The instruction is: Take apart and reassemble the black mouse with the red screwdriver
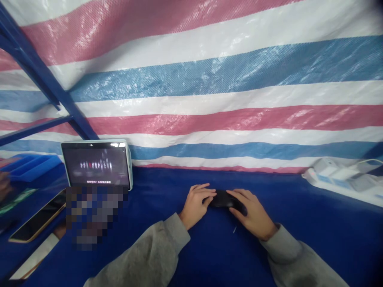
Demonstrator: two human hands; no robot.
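Note:
A small, dark, glossy black object [222, 198] lies low over the blue tabletop [209, 255], between my two hands. On its left end, my left hand [197, 203] pinches it with thumb and fingers together. From the other side my right hand [251, 211] wraps round its right end, the thumb below and the fingers above. Its exact kind is not plain, since both ends are partly covered. Just under the right hand, a thin pale sliver [234, 229] rests on the table.
To the left, a tablet [97, 165] stands upright playing a video, with a blurred-out patch before it. Beyond lie a phone [38, 217], a blue compartment tray [32, 165] and another person's blurred hand [4, 185]. A white power strip [338, 183] with plugs sits right. Striped sheeting [227, 119] hangs behind.

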